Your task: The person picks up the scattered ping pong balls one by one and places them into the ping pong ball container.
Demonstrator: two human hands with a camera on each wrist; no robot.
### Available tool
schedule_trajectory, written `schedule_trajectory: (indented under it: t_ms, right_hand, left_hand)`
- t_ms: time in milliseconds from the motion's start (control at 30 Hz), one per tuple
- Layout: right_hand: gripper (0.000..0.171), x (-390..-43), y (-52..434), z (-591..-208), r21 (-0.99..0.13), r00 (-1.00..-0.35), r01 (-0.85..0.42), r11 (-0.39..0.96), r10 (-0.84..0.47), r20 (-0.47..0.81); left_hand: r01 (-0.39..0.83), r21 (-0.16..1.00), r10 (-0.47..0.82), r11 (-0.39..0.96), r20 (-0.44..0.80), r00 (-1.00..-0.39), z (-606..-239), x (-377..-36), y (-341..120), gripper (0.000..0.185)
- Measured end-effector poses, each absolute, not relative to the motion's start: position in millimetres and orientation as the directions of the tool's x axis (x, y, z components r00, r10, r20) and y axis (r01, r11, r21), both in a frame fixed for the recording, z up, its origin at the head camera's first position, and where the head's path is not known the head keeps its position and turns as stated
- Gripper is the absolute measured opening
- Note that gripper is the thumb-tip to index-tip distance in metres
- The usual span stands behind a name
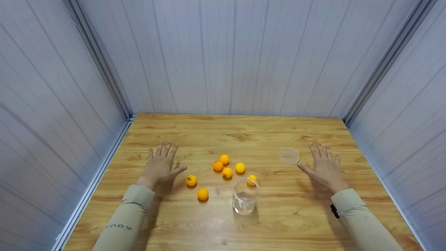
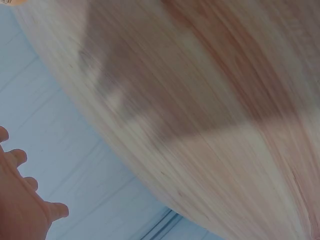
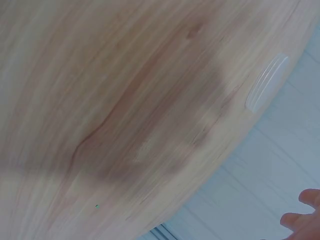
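We rest both hands flat on the wooden surface, fingers spread and holding nothing: our left hand toward the left edge, our right hand toward the right edge. Seven orange balls lie loose mid-surface; the clear jar stands empty toward the near edge, its lid off beside our right hand. We judge everything remains undone.

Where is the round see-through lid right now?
In the head view, the round clear plastic lid lies flat on the wooden table, just left of the right hand and beyond the clear plastic jar.
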State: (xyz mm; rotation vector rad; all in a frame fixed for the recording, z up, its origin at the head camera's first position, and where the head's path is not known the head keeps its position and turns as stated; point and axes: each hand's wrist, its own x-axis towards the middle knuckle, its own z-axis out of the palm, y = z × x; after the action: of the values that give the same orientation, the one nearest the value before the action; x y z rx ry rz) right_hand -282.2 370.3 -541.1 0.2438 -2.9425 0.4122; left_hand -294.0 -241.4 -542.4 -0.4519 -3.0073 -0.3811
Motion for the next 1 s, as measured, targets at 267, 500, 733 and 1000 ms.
schedule_trajectory:
  t_ms: [267,500,733,1000]
  right_hand:
    - [0.100,-281.6,363.1,-540.1,-0.253,-0.971,-0.195,0.948,-0.151,0.184]
    - [0.100,-280.2,357.2,-541.3,-0.261,-0.964,-0.221,0.940,-0.171,0.203]
    - [0.100,-276.7,348.2,-536.6,-0.274,-0.952,-0.256,0.927,-0.193,0.238]
    - [0.100,-272.8,340.5,-534.8,-0.302,-0.946,-0.279,0.912,-0.207,0.250]
  left_hand:
    - [0.304,0.247,0.292,0.920,0.085,-0.953,-541.6,-295.0,-236.5,0.098]
    - [0.308,0.249,0.300,0.918,0.068,-0.951,-541.1,-294.1,-235.8,0.101]
    - [0.344,0.237,0.328,0.909,0.105,-0.939,-540.4,-293.1,-235.2,0.096]
    - [0.353,0.247,0.342,0.902,0.090,-0.936,-539.8,-291.3,-235.0,0.098]
